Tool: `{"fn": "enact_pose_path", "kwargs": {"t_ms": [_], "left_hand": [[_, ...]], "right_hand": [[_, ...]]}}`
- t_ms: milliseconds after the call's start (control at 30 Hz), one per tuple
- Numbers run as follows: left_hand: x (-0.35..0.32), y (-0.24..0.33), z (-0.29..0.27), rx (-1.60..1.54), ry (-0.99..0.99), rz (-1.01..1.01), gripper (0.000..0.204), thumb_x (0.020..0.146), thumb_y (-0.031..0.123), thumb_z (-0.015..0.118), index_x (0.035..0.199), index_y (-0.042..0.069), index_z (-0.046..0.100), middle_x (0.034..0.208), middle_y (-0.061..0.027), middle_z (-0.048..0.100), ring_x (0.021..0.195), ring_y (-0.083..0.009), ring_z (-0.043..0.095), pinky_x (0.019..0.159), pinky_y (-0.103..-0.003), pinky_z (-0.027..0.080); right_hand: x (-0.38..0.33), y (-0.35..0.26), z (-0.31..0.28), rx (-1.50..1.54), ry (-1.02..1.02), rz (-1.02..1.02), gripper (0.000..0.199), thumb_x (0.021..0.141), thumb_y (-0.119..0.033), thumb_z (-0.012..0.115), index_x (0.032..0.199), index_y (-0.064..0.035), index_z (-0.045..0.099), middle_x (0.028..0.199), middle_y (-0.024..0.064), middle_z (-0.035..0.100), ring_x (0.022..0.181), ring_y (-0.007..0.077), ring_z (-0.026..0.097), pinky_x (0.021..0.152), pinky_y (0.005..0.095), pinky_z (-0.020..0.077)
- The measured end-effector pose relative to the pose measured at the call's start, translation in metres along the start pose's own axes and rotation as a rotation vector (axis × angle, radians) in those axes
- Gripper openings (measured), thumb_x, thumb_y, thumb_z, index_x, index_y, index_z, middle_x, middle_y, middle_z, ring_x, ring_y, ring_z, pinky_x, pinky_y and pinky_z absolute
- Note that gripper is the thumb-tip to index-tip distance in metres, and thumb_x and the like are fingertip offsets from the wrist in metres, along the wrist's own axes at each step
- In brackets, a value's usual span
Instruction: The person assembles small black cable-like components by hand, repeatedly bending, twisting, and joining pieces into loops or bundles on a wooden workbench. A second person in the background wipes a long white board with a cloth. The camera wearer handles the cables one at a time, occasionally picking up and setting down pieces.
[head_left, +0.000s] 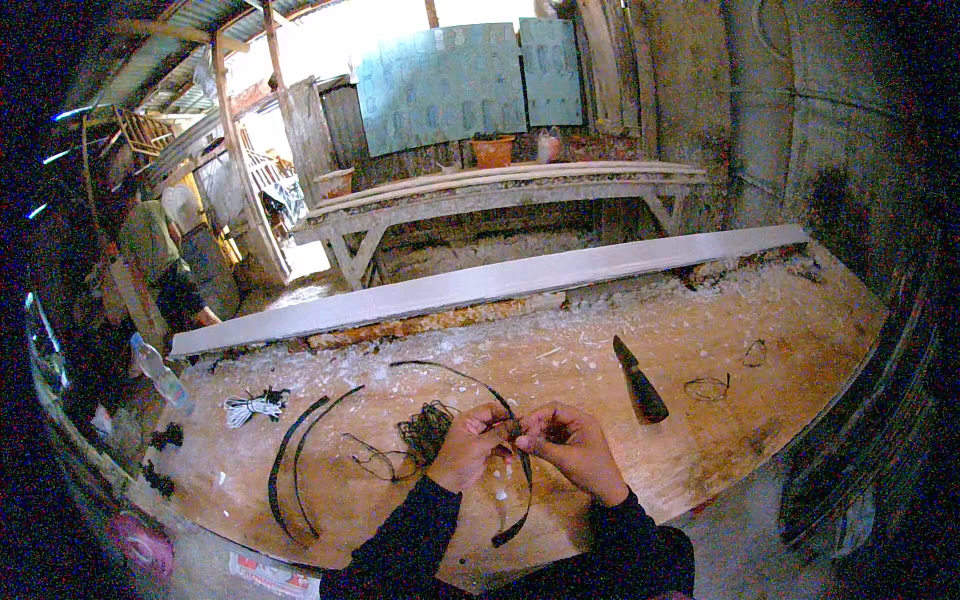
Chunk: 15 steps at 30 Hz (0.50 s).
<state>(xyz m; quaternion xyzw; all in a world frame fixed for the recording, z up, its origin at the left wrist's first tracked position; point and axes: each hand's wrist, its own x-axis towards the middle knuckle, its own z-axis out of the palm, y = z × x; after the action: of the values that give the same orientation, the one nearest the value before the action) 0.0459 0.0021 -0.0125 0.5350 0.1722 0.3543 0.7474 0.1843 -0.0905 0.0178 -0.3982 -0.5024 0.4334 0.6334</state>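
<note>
A long, thin dark strip (526, 490) passes between my two hands near the middle of the table's front part. My left hand (470, 445) pinches it from one side. My right hand (578, 455) grips the same strip close by, fingertips almost meeting the left ones. One end curves away up and left; the other hangs toward me. What exactly sits between the fingertips is too small to make out. Beside my left hand lies a tangled bundle of dark cord (424, 428). Farther left, two more curved dark strips (282, 462) lie side by side.
Right of my hands lies a dark knife-like tool (641, 388), with a thin loop of cord (708, 388) beyond it. White cord (255, 408) and a plastic bottle (160, 374) are at the left. A long white board (480, 286) borders the far edge. A person (152, 245) stands far left.
</note>
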Motion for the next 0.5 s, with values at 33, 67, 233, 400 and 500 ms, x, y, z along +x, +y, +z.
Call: {"fn": "enact_pose_path", "kwargs": {"t_ms": [33,67,233,400,500], "left_hand": [[0.0000,-0.0006,0.0003,-0.012,-0.006,0.012,0.011,0.081,0.013,0.058,0.087,0.004,0.055,0.081,-0.0037,0.061,0.065,-0.0113,0.058,0.051,-0.024,0.047],[-0.0003,-0.0004,0.0010,-0.025,-0.012,0.023,0.011,0.081,0.014,0.058,0.087,0.004,0.055,0.082,-0.0036,0.061,0.066,-0.0112,0.058,0.051,-0.024,0.047],[-0.0021,0.0042,0.0080,0.067,0.050,0.078,0.015,0.082,0.014,0.058,0.093,0.004,0.055,0.084,-0.0037,0.061,0.069,-0.0116,0.058,0.053,-0.024,0.048],[-0.0022,0.0037,0.0069,0.005,0.104,0.029,0.014,0.082,0.013,0.058,0.092,0.004,0.055,0.083,-0.0042,0.061,0.070,-0.0122,0.059,0.053,-0.024,0.049],[-0.0002,0.0001,0.0058,-0.024,0.090,0.069,0.011,0.081,0.011,0.058,0.090,0.004,0.055,0.083,-0.0047,0.061,0.070,-0.0126,0.059,0.052,-0.024,0.049]], "right_hand": [[0.0004,0.0009,0.0008,-0.027,0.006,-0.016,0.018,0.073,-0.004,0.067,0.088,-0.0023,0.057,0.082,0.0005,0.059,0.074,0.0074,0.055,0.068,0.0213,0.0454],[0.0006,0.0013,0.0013,-0.054,0.011,-0.032,0.018,0.073,-0.004,0.067,0.088,-0.0025,0.057,0.081,0.0000,0.059,0.073,0.0070,0.055,0.067,0.0208,0.0453],[0.0003,0.0018,0.0014,-0.169,0.088,-0.028,0.018,0.073,-0.004,0.066,0.089,-0.0035,0.057,0.078,-0.0010,0.058,0.071,0.0062,0.054,0.063,0.0200,0.0440],[0.0010,0.0043,-0.0006,-0.307,0.158,-0.041,0.018,0.073,-0.005,0.067,0.088,-0.0040,0.058,0.079,-0.0001,0.059,0.071,0.0068,0.054,0.063,0.0201,0.0438],[0.0019,0.0061,-0.0006,-0.331,0.175,-0.096,0.018,0.072,-0.006,0.068,0.087,-0.0043,0.058,0.079,0.0004,0.059,0.071,0.0073,0.054,0.062,0.0205,0.0439]]}}
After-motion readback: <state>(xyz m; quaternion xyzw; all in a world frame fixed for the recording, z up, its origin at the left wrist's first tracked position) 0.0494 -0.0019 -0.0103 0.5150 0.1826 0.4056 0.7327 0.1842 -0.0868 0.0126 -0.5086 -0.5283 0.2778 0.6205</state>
